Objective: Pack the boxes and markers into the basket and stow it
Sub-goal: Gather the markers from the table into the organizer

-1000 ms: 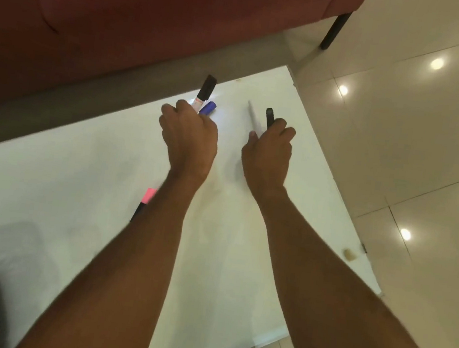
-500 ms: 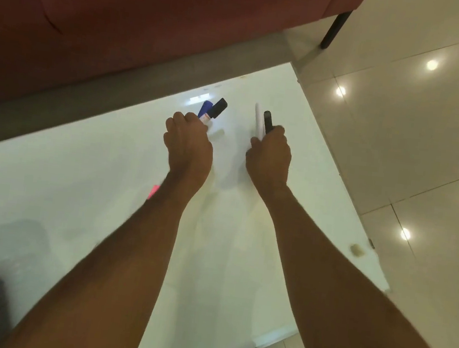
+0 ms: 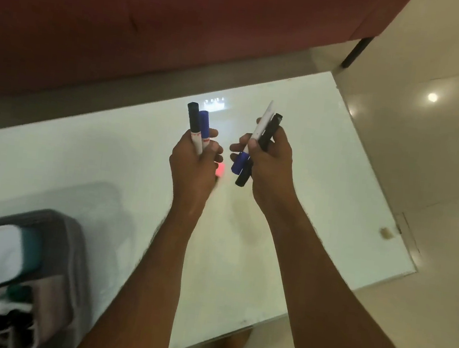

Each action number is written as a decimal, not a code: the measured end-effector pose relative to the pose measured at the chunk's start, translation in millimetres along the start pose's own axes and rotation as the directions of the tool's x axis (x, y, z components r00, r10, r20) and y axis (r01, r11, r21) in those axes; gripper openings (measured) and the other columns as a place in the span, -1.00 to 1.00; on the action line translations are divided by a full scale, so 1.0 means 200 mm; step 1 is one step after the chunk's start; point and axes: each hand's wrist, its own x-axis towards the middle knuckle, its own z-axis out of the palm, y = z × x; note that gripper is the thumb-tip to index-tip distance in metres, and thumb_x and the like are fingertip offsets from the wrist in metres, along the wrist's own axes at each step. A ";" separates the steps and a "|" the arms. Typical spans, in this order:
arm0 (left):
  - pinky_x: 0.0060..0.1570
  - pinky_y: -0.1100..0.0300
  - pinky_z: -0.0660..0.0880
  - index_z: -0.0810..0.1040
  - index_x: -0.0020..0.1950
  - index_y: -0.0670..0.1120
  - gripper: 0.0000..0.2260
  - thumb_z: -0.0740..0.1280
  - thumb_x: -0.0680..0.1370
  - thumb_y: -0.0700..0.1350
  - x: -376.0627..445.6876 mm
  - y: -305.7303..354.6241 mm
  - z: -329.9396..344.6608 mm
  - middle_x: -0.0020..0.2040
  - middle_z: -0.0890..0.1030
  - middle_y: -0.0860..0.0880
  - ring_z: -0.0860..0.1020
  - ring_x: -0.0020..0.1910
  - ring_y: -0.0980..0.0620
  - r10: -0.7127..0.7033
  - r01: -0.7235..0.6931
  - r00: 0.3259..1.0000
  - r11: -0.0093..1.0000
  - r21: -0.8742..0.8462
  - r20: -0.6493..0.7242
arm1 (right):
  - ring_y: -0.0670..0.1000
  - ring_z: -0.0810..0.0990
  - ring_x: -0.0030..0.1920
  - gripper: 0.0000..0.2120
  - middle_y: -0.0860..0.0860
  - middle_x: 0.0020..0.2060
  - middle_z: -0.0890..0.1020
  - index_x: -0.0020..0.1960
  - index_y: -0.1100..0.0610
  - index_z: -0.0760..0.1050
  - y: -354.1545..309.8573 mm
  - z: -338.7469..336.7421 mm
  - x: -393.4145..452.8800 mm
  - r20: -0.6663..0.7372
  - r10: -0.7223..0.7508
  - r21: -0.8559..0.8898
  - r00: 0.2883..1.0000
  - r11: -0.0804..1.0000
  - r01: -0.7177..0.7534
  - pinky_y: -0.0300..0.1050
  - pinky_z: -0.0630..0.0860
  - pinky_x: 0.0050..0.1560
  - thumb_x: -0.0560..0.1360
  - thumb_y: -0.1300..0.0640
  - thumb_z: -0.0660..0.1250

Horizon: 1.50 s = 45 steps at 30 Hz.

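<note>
1. Head view: left hand grips two markers, right hand grips two more.
2. Both were down on the table earlier; now lifted above it.
3. Basket sits at the near-left edge.

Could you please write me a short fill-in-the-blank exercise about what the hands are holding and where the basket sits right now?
1. The left hand holds two markers: the black-capped marker and the ____-capped marker.
2. The right hand grips ____ markers, the white marker and the black marker.
3. The grey basket sits on the white table toward the person's ____ side.
4. A ____ marker end shows between the hands.

Missing words: blue; two; left; pink
</note>
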 end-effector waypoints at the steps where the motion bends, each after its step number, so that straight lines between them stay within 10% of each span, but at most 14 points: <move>1: 0.08 0.07 0.67 0.57 0.17 0.02 -0.85 0.35 0.63 -0.18 -0.02 0.01 -0.04 -0.02 0.70 -0.03 0.69 -0.16 0.06 0.015 -0.015 1.000 1.000 -0.018 0.006 | 0.13 0.73 -0.04 -0.69 0.14 -0.02 0.63 0.41 0.22 0.38 -0.01 0.03 -0.04 0.001 -0.028 0.013 1.000 1.000 0.028 -0.01 0.70 0.09 0.67 0.32 0.22; 9: -0.10 0.41 0.54 0.55 0.00 0.17 -0.68 0.42 0.56 -0.29 -0.26 0.04 -1.06 -0.22 0.65 0.29 0.66 -0.15 0.13 0.143 -0.150 0.986 0.986 -0.076 -0.086 | 0.15 0.73 0.05 -0.69 0.13 0.02 0.65 0.37 0.27 0.43 -0.09 0.75 -0.79 0.105 -0.229 0.070 0.968 0.972 0.222 0.06 0.64 0.24 0.66 0.43 0.16; 19: 0.18 0.02 0.57 0.60 0.17 -0.02 -0.84 0.26 0.69 -0.03 -0.52 -0.24 -1.87 -0.10 0.66 -0.03 0.65 -0.04 0.01 0.171 -0.202 0.974 0.951 -0.236 -0.146 | 0.00 0.72 0.12 -0.72 -0.07 0.01 0.72 0.30 0.08 0.47 0.09 1.29 -1.53 0.138 -0.274 0.090 0.952 0.960 0.264 -0.02 0.57 0.33 0.65 0.34 0.27; 26: 0.16 0.02 0.58 0.58 0.21 -0.07 -0.82 0.31 0.63 -0.09 -0.68 -0.46 -2.00 0.01 0.69 -0.11 0.67 0.06 -0.09 0.153 -0.204 0.971 0.930 -0.307 -0.182 | 0.11 0.71 0.14 -0.77 0.13 0.03 0.72 0.25 0.26 0.46 0.34 1.36 -1.75 0.083 -0.335 0.019 0.938 0.942 0.335 0.02 0.63 0.23 0.64 0.44 0.21; 31: 0.13 -0.05 0.64 0.57 0.23 -0.14 -0.79 0.37 0.61 -0.30 -0.76 -0.65 -1.94 0.08 0.68 -0.12 0.68 0.08 -0.03 0.051 -0.126 0.965 0.951 -0.283 -0.258 | -0.04 0.69 0.20 -0.66 -0.04 0.09 0.72 0.21 0.02 0.49 0.51 1.37 -1.80 0.075 -0.253 -0.040 0.965 0.966 0.256 -0.08 0.63 0.24 0.64 0.42 0.23; 36: 0.05 0.35 0.56 0.61 0.13 -0.08 -0.74 0.40 0.55 -0.39 -0.78 -0.73 -1.87 0.00 0.70 0.07 0.67 0.01 0.20 0.090 -0.158 0.945 0.967 -0.200 -0.315 | -0.04 0.67 0.22 -0.69 0.00 0.14 0.70 0.33 0.23 0.46 0.64 1.33 -1.77 0.072 -0.216 -0.092 0.974 0.971 0.223 -0.20 0.60 0.23 0.62 0.42 0.28; 45: 0.29 -0.10 0.58 0.63 0.12 -0.24 -0.81 0.37 0.55 -0.43 -0.78 -0.80 -1.79 0.05 0.72 -0.11 0.68 0.13 -0.07 0.165 -0.227 0.930 0.961 -0.158 -0.329 | 0.00 0.66 0.20 -0.65 0.13 0.19 0.66 0.37 0.30 0.44 0.74 1.30 -1.73 0.090 -0.182 -0.135 0.979 0.972 0.193 0.03 0.59 0.28 0.60 0.45 0.29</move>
